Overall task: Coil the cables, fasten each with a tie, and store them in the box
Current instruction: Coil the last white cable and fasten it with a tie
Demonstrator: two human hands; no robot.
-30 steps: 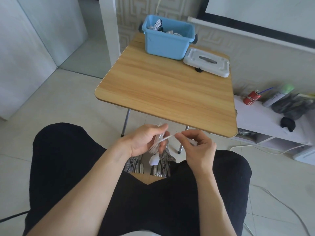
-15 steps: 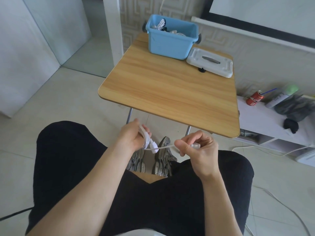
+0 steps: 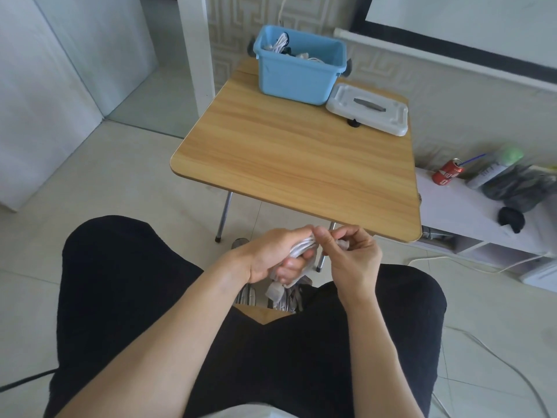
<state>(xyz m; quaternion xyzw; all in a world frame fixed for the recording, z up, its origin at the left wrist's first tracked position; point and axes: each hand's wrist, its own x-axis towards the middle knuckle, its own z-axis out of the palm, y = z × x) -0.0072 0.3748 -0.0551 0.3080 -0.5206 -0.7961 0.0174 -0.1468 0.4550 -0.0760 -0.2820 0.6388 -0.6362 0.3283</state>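
— What have the hands got, there over the lap?

— The left hand [image 3: 272,256] is wrapped round a bundled white cable [image 3: 301,248], fingers [image 3: 291,262] curled tight about the loops, with a white plug end [image 3: 275,291] hanging out below the fist. It sits in the air just short of the near edge of the table [image 3: 301,152], above the knees in black trousers [image 3: 120,282].

— And the right hand?

— The right hand [image 3: 354,259] is pressed up against the left, thumb and forefinger pinching at the top of the same cable. There's a bit of white between its fingers; tie or cable end, I can't tell.

— Where's the box?

— The blue box [image 3: 298,73] stands open at the far edge of the table, with white and dark cables [image 3: 281,43] already lying inside. Its white lid [image 3: 367,108] lies flat just to the right of it.

— Anything else around?

— A low white shelf [image 3: 470,215] on the right carries a red can [image 3: 448,175] with a straw, and a loose white cord [image 3: 482,342] trails over the floor tiles.
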